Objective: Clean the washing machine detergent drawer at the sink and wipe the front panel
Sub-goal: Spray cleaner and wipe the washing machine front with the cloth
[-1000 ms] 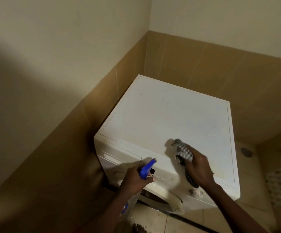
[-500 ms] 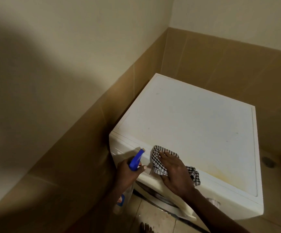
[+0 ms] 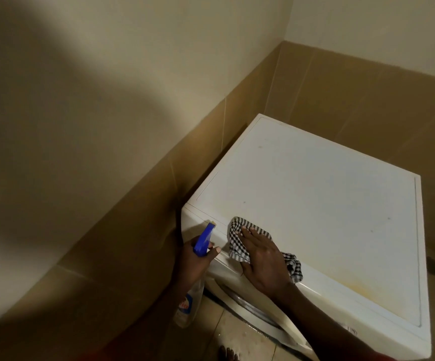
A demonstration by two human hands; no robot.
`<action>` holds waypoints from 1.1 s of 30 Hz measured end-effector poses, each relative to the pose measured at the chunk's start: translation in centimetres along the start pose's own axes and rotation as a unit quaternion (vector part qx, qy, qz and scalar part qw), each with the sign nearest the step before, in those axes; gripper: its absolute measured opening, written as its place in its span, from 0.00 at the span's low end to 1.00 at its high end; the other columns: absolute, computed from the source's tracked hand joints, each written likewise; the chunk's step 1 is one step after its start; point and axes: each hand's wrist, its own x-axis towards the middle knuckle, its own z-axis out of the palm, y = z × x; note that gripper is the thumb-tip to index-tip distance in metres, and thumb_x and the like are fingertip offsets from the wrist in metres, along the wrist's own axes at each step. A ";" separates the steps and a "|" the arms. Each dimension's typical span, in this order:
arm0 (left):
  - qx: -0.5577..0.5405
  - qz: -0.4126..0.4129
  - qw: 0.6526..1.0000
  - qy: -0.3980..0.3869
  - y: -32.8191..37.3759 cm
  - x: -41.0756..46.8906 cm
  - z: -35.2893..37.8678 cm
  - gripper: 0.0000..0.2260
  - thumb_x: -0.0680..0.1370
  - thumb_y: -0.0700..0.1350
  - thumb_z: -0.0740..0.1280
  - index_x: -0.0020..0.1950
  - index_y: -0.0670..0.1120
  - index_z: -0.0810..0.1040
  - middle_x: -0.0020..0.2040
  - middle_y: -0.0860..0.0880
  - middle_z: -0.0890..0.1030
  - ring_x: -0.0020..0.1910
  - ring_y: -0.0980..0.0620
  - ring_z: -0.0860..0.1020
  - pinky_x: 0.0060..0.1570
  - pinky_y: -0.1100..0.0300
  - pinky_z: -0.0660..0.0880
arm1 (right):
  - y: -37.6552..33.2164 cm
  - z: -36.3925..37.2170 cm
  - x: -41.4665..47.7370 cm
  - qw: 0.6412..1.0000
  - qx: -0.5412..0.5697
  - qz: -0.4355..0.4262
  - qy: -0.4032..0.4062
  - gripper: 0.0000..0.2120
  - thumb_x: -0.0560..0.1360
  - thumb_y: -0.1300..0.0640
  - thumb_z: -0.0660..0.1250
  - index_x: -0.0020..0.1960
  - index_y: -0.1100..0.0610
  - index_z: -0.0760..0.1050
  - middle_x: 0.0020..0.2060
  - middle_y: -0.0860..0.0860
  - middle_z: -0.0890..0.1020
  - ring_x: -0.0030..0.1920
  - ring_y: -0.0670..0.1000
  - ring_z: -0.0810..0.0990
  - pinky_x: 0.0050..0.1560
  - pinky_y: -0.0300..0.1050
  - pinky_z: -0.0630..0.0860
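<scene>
A white front-loading washing machine (image 3: pixel 315 194) stands in a tiled corner. My right hand (image 3: pixel 263 261) lies flat on a black-and-white checked cloth (image 3: pixel 236 241), pressing it against the top front edge of the machine, just above the front panel (image 3: pixel 227 267). My left hand (image 3: pixel 193 259) grips a spray bottle with a blue trigger head (image 3: pixel 203 239); the nozzle points at the machine's front left corner. The bottle's pale body (image 3: pixel 187 303) hangs below my hand. The detergent drawer is not clearly distinguishable.
Brown wall tiles (image 3: pixel 143 204) close in on the left and behind the machine. The door's rim (image 3: pixel 250 306) shows under my right wrist. Pale floor tiles (image 3: pixel 240 334) and toes (image 3: pixel 228 354) appear at the bottom. A yellowish stain (image 3: pixel 362 285) marks the lid's front.
My right hand with the cloth has moved left along the front edge, from the middle to near the left corner. The view has shifted, so the machine sits further right.
</scene>
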 end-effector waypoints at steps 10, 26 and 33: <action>0.007 0.014 0.997 0.071 -0.1 0.1 -2.5 0.11 0.72 0.43 0.76 0.47 0.46 0.76 0.37 0.55 0.77 0.36 0.61 0.75 0.36 0.77 0.71 | -2.4 1.1 3.9 1.000 0.007 -0.024 0.008 0.29 0.67 0.52 0.62 0.68 0.56 0.74 0.65 0.54 0.77 0.66 0.57 0.75 0.67 0.56 0.71; 0.037 0.051 0.991 0.122 -1.1 0.9 -7.3 0.09 0.69 0.44 0.78 0.45 0.44 0.81 0.39 0.52 0.82 0.39 0.58 0.80 0.41 0.73 0.73 | -7.7 3.0 9.6 0.998 0.008 -0.056 -0.018 0.30 0.68 0.48 0.56 0.67 0.56 0.74 0.65 0.55 0.77 0.66 0.58 0.75 0.67 0.57 0.70; 0.039 0.056 0.992 0.107 -1.8 0.2 -8.7 0.09 0.70 0.43 0.77 0.43 0.47 0.78 0.36 0.56 0.79 0.37 0.62 0.78 0.43 0.72 0.71 | -9.3 4.5 12.7 0.999 -0.008 -0.037 -0.028 0.31 0.72 0.45 0.52 0.71 0.55 0.69 0.69 0.55 0.73 0.70 0.57 0.70 0.71 0.56 0.66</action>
